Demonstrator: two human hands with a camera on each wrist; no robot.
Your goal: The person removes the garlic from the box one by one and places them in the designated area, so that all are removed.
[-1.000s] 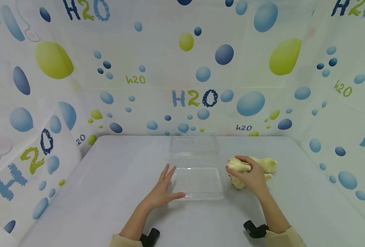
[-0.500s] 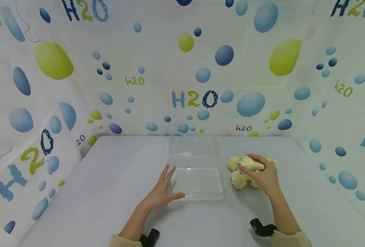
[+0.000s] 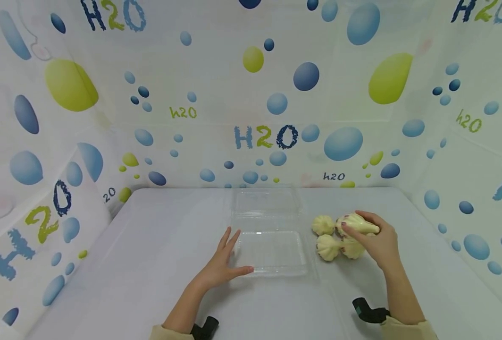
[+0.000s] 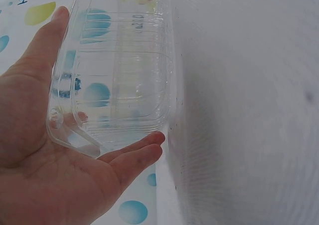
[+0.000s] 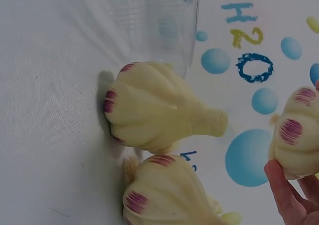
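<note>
A clear plastic clamshell container lies opened on the white table, its lid folded back away from me. My left hand is at its near left corner, fingers spread and fairly straight; thumb and fingers flank that corner in the left wrist view. To the right, my right hand pinches a cream garlic bulb with purple streaks, held above the others. Below and beside it rest more garlic bulbs: one at the back left, one at the front left and another bulb partly overlapped by the held one.
The white table runs back to a curtain printed with bubbles and H2O lettering, which also encloses both sides. Black wrist mounts sit on the left forearm and the right forearm, near beige sleeves.
My right hand has moved rightward over the group with the garlic bulb in its grip, uncovering the bulbs on the left. My left hand and the container stay in place.
</note>
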